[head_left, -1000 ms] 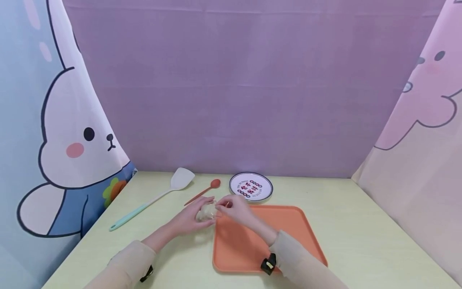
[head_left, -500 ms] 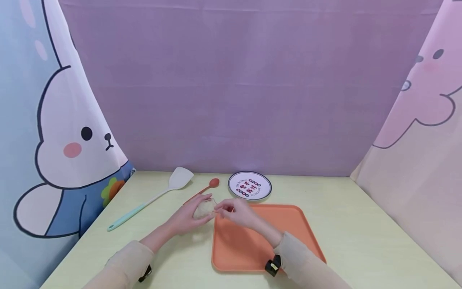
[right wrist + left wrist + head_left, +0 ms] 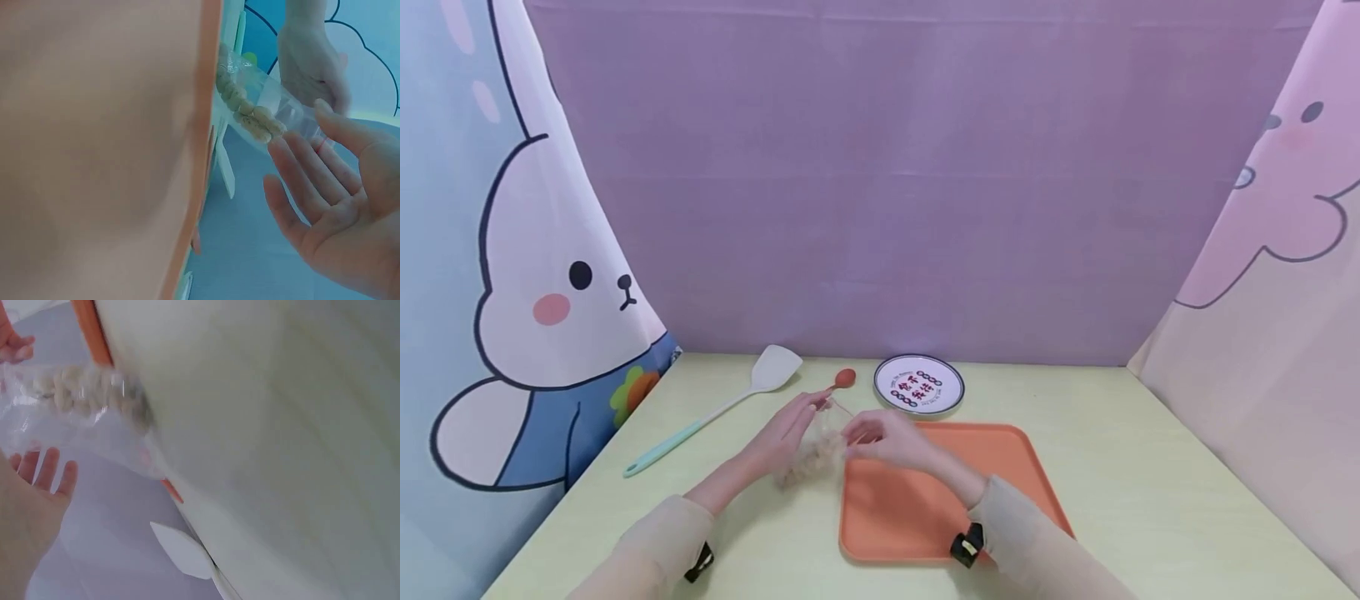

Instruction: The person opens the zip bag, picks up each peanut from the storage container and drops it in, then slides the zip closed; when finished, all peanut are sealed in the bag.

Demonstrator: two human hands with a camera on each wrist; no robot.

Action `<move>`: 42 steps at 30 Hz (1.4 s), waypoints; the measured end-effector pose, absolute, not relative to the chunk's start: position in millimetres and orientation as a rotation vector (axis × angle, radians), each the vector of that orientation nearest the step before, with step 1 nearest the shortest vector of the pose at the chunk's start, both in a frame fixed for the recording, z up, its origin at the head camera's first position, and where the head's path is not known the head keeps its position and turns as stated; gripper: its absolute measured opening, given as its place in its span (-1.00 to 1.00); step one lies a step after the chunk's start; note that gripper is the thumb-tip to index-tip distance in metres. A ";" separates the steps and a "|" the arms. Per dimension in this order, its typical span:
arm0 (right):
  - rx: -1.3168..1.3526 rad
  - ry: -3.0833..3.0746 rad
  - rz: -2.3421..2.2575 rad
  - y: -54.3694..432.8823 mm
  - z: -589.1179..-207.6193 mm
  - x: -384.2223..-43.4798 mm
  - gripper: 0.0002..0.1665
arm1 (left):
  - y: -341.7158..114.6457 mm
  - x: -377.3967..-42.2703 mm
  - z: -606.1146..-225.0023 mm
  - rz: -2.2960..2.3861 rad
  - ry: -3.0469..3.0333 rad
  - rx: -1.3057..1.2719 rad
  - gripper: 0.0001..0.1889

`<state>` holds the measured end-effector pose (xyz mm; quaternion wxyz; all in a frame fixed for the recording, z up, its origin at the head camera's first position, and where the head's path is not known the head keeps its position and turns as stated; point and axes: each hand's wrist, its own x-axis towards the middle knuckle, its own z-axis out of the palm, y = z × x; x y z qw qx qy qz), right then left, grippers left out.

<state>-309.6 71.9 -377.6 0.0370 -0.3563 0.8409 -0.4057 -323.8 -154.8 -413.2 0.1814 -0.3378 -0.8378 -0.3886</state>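
A clear plastic bag (image 3: 820, 454) of tan, lumpy pieces that look like peanuts in the shell (image 3: 250, 115) hangs unrolled between my hands, beside the tray's left edge. My right hand (image 3: 891, 437) pinches the edge of the bag's right end between thumb and fingers. Along the bag's other side, my left hand (image 3: 782, 437) touches it with fairly straight fingers. In the left wrist view the left fingers (image 3: 47, 472) are spread behind the clear film, and the contents lie in a row along one side of the bag (image 3: 81, 425).
An orange tray (image 3: 940, 508) lies under my right forearm. Behind it sits a white plate (image 3: 952, 393) with red lettering. A red spoon (image 3: 845, 378) and a white spatula (image 3: 775, 371) with a mint handle lie at the back left. A purple cloth (image 3: 880, 208) hangs behind the table.
The bag, earlier bunched in my left hand, has unrolled and its filled part has dropped down and left. My left fingers have straightened; the right hand stays at the bag's end.
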 end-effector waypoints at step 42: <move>-0.861 2.892 -1.636 165.1 -317.5 -292.1 -0.72 | -68.7 -324.4 -375.4 -1.659 -2.153 -0.654 -0.85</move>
